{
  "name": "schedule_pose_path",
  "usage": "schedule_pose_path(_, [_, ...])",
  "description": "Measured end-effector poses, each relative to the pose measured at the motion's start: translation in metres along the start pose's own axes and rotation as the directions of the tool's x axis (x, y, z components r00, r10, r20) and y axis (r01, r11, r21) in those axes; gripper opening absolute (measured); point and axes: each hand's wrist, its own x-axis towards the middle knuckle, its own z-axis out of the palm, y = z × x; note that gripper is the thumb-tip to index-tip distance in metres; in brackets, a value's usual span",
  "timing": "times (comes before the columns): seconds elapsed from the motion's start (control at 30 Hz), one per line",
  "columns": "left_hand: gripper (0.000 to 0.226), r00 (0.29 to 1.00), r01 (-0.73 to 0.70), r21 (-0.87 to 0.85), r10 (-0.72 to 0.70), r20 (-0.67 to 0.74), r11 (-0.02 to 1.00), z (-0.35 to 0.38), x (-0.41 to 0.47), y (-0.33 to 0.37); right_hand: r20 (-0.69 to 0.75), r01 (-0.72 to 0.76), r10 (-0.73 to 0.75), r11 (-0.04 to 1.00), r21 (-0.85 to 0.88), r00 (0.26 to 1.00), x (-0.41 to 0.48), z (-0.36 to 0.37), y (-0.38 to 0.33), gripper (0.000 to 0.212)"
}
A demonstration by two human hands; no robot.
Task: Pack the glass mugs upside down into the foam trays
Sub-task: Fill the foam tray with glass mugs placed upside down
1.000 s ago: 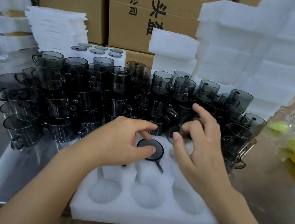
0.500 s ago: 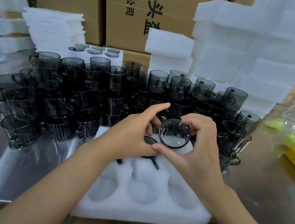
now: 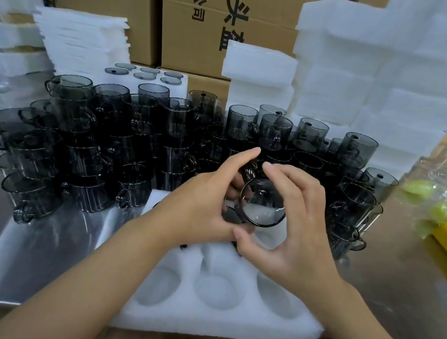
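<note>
On the steel table [image 3: 397, 295], the crowd of stacked mugs [image 3: 93, 154] fills the far side, with the foam tray [image 3: 227, 323] at the near edge, its three near pockets unfilled. A second ago the right hand [image 3: 298, 233] was reaching into the pile. Now it and the left hand [image 3: 201, 208] grasp one mug [image 3: 261, 204] above the tray's far right pocket, fingers curled around it. Its mouth faces up and nearward, its long axis tilting away, so it likely needs flipping before it is seated.
</note>
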Motion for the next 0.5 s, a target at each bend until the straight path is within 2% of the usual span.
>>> schedule_pose_path(0.17, [0.090, 1.000, -0.014, -0.036, 0.015, 0.025, 0.999, 0.000, -0.001, 0.005, 0.125, -0.001, -0.003, 0.999, 0.037, 0.992, 0.001, -0.003, -0.002, 0.071])
schedule_pose_path(0.37, [0.098, 0.998, 0.005, -0.013, -0.005, 0.062, 1.000, -0.001, -0.002, 0.001, 0.165, -0.051, 0.037, 0.995, 0.080, 0.986, 0.004, -0.008, 0.001, 0.063])
schedule_pose_path(0.5, [0.103, 0.994, 0.029, 0.048, -0.034, 0.106, 0.998, 0.000, -0.003, -0.002, 0.131, -0.243, 0.227, 0.962, 0.121, 0.965, 0.010, -0.021, 0.005, 0.061])
